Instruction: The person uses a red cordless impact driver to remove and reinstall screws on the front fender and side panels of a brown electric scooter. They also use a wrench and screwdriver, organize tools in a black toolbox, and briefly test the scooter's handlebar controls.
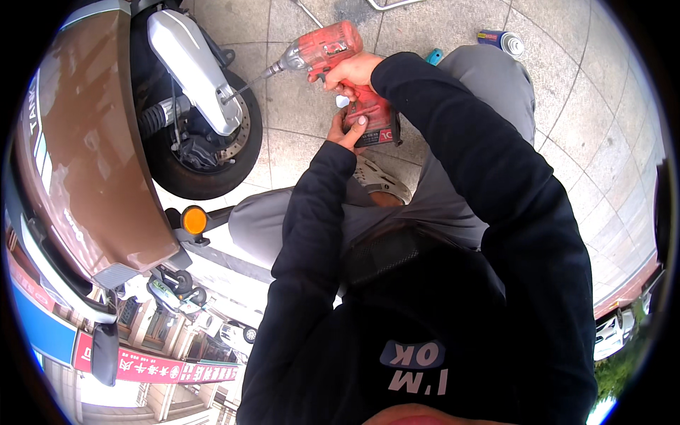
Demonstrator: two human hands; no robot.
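Both hands on the drill (333,64), bit at the scooter's wheel.

My right hand (354,71) is wrapped tight round the red drill's grip, body tilted w/ the chuck pointing left. My left hand (347,131) is clamped on the battery base from below, fingers (360,122) pressed vs. its side. The long bit (244,86) runs down-left & its tip touches the silver cover (188,60) by the brake disc on the wheel (205,149). Brown scooter panel (85,142) fills the left; orange reflector (193,219) just below the tyre. Spray can (501,41) lies on the paving (602,127), well apart, upper right, beyond my knee.
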